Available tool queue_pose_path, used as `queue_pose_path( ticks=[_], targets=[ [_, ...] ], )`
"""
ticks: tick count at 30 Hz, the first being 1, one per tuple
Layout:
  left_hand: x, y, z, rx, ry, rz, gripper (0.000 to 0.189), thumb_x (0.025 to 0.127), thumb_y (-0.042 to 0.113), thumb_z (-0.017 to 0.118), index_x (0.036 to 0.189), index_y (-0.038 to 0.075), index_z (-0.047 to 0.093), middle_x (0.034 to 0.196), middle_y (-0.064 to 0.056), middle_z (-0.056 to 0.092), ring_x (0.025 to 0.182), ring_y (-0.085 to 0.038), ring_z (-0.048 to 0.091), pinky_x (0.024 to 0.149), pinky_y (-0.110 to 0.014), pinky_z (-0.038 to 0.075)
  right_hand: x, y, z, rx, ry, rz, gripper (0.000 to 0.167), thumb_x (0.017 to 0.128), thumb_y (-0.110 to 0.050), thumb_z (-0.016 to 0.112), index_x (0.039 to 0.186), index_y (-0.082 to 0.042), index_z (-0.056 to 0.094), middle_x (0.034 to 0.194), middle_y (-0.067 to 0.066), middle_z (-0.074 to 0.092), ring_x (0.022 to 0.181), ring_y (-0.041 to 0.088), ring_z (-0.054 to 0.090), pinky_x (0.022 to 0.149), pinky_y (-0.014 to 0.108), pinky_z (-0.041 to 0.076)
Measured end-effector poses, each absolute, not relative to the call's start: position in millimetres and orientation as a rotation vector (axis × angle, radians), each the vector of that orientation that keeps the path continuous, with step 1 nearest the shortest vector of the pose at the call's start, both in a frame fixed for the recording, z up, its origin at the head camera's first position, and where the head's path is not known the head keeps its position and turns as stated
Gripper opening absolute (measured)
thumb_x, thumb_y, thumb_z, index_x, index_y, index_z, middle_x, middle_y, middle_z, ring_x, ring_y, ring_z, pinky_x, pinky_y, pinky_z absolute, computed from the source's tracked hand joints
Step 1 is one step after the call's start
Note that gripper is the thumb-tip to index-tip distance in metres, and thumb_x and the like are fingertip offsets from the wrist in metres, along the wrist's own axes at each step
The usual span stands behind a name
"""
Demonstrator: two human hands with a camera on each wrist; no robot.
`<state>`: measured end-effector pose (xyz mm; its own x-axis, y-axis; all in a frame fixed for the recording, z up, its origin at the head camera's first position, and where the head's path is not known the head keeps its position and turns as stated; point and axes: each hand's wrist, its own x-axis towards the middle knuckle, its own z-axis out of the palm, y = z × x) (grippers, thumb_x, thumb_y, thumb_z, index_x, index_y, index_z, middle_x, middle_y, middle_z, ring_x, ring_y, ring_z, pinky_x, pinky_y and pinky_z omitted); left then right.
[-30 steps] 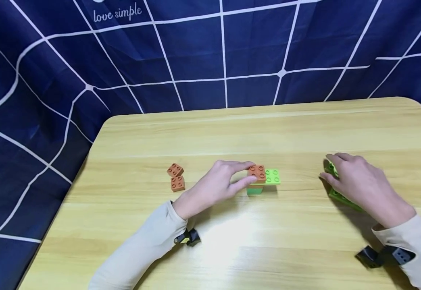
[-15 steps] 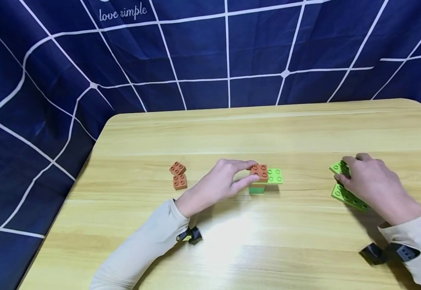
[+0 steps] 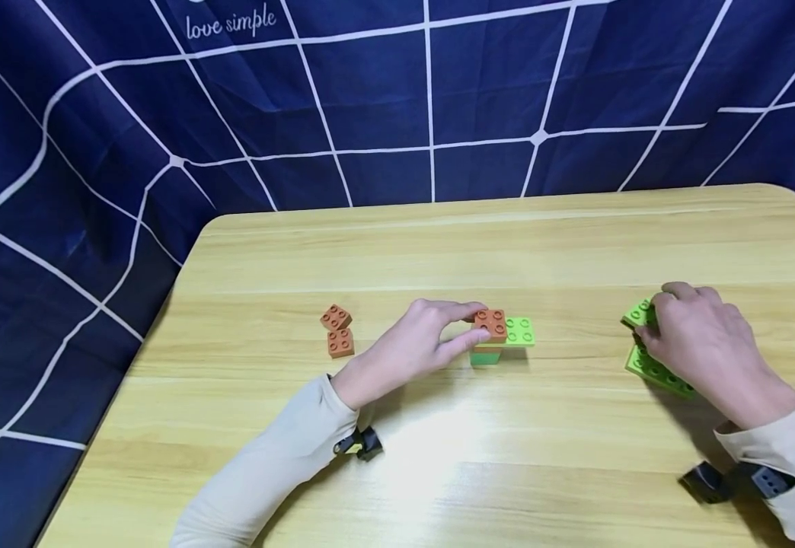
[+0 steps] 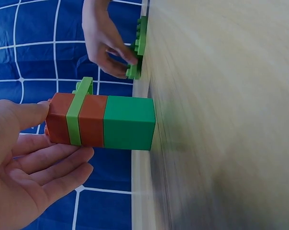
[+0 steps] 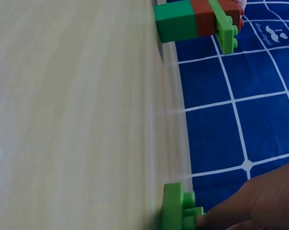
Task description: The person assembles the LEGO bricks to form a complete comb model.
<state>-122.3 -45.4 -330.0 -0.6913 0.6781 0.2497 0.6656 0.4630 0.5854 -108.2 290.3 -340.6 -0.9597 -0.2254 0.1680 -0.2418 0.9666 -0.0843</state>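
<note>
A stack of toy building bricks (image 3: 485,356) stands upright on the table: a dark green block (image 4: 129,123) at the bottom, an orange brick, a lime green plate (image 3: 520,331) jutting out to the right, and another orange brick (image 3: 491,323) on top. My left hand (image 3: 411,346) holds that top brick between thumb and fingers; its other fingers spread beside the stack. Over at the right, my right hand (image 3: 709,350) pinches a lime green studded plate (image 3: 637,313), partly hidden by the fingers. A second lime green plate (image 3: 658,373) lies just below, partly under the hand.
Two loose orange bricks (image 3: 338,332) lie touching or nearly so, left of my left hand. The wooden table (image 3: 397,259) ends at a dark blue curtain (image 3: 370,99) with white lines. Each wrist carries a small black camera (image 3: 706,482).
My right hand has shifted a little to the right and its fingers have come in on the upper lime green plate, which has turned slightly. My left hand keeps its hold on the stack.
</note>
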Motion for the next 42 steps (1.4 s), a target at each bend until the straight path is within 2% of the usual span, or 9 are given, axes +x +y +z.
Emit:
queue_pose_path(
  ticks=[4, 7, 12, 17, 20, 31, 42],
  targets=[
    [-122.1, -45.4, -329.1, 1.231, 2.674, 1.052, 0.043, 0.098, 0.026, 0.059, 0.128, -0.004, 0.059, 0.12, -0.014, 0.065, 0.113, -0.024, 0.062, 0.1, -0.023, 0.046, -106.5, 285.2, -335.5, 0.392, -2.898, 0.18, 0.021, 0.075, -0.006, 0.072, 0.074, 0.004, 0.054, 0.063, 0.016, 0.052, 0.054, 0.036, 0.05, 0.038, 0.048, 0.036],
    [-121.9, -45.5, -329.6, 1.234, 2.677, 1.052, 0.042, 0.097, 0.026, 0.059, 0.128, -0.004, 0.058, 0.121, -0.014, 0.065, 0.114, -0.024, 0.062, 0.1, -0.023, 0.045, -105.0, 281.2, -332.8, 0.411, -2.891, 0.194, 0.019, 0.078, -0.004, 0.069, 0.078, 0.003, 0.052, 0.059, 0.01, 0.049, 0.048, 0.029, 0.048, 0.036, 0.044, 0.034],
    [-121.8, -45.4, -331.0, 1.242, 2.68, 1.049, 0.043, 0.097, 0.025, 0.059, 0.128, -0.004, 0.058, 0.121, -0.015, 0.065, 0.113, -0.024, 0.062, 0.1, -0.022, 0.045, -101.7, 275.0, -330.5, 0.472, -2.823, 0.207, 0.016, 0.079, 0.0, 0.066, 0.087, 0.007, 0.055, 0.068, 0.016, 0.052, 0.054, 0.033, 0.052, 0.038, 0.049, 0.038],
    [-121.3, -45.8, -331.6, 1.235, 2.677, 1.045, 0.043, 0.098, 0.026, 0.058, 0.128, -0.004, 0.058, 0.121, -0.014, 0.065, 0.114, -0.024, 0.062, 0.1, -0.022, 0.045, -98.5, 267.0, -326.8, 0.475, -2.782, 0.247, 0.03, 0.082, 0.001, 0.066, 0.109, 0.011, 0.058, 0.088, 0.026, 0.06, 0.07, 0.043, 0.059, 0.049, 0.058, 0.045],
    [-121.2, -46.0, -331.7, 1.232, 2.675, 1.04, 0.043, 0.098, 0.026, 0.058, 0.129, -0.004, 0.058, 0.121, -0.014, 0.065, 0.114, -0.024, 0.061, 0.1, -0.022, 0.045, -97.2, 260.9, -323.9, 0.47, -2.779, 0.271, 0.035, 0.084, 0.001, 0.066, 0.116, 0.011, 0.057, 0.097, 0.029, 0.06, 0.079, 0.045, 0.06, 0.054, 0.06, 0.048],
    [-121.7, -45.7, -330.9, 1.236, 2.676, 1.035, 0.043, 0.098, 0.026, 0.058, 0.129, -0.004, 0.057, 0.12, -0.014, 0.066, 0.114, -0.023, 0.062, 0.1, -0.022, 0.045, -96.3, 243.6, -318.4, 0.528, -2.721, 0.297, 0.038, 0.083, -0.003, 0.069, 0.117, 0.011, 0.059, 0.099, 0.026, 0.063, 0.084, 0.042, 0.062, 0.059, 0.06, 0.05],
    [-121.7, -45.9, -331.0, 1.233, 2.679, 1.028, 0.044, 0.098, 0.026, 0.058, 0.13, -0.004, 0.057, 0.122, -0.015, 0.065, 0.114, -0.024, 0.061, 0.1, -0.022, 0.045, -94.8, 237.1, -316.6, 0.552, -2.701, 0.313, 0.038, 0.083, -0.004, 0.07, 0.117, 0.01, 0.059, 0.098, 0.024, 0.063, 0.083, 0.04, 0.062, 0.058, 0.058, 0.05]
  ],
)
